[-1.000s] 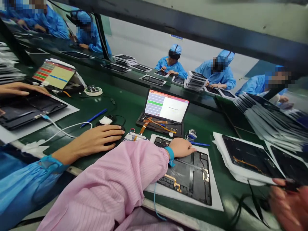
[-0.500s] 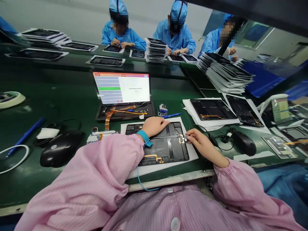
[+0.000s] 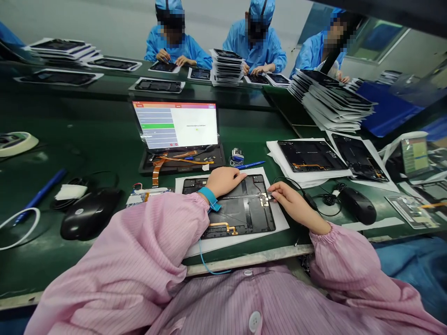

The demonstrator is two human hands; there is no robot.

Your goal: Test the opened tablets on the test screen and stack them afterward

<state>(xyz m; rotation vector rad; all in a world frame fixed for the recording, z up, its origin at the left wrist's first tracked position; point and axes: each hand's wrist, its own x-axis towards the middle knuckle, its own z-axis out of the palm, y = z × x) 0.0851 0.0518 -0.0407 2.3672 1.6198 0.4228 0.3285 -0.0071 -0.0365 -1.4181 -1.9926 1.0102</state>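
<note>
A black tablet housing (image 3: pixel 230 216), its inside facing up, lies on white paper. It carries a small circuit board (image 3: pixel 264 200) at the right edge and an orange flex cable (image 3: pixel 223 227) at the lower edge. My left hand (image 3: pixel 225 180), with a blue wrist strap (image 3: pixel 209 197), rests across the housing's upper part, thumb stretched to the right and the other fingers partly hidden. At the right edge, my right hand (image 3: pixel 284 197) is closed in a pinch on a small cable plug (image 3: pixel 270 197) beside the circuit board. Part of the plug is hidden by the fingers.
Behind the housing stands a lit screen (image 3: pixel 178 125) with flex cables at its base. Black mice lie left (image 3: pixel 91 214) and right (image 3: pixel 358 204). More tablet housings (image 3: pixel 310 156) rest on paper at right. A blue pen (image 3: pixel 251 165) lies nearby. Co-workers (image 3: pixel 254 42) sit opposite.
The view has shifted slightly. Both my hands keep their places on the housing and at its right edge. Across the table, a co-worker's hands have moved a little.
</note>
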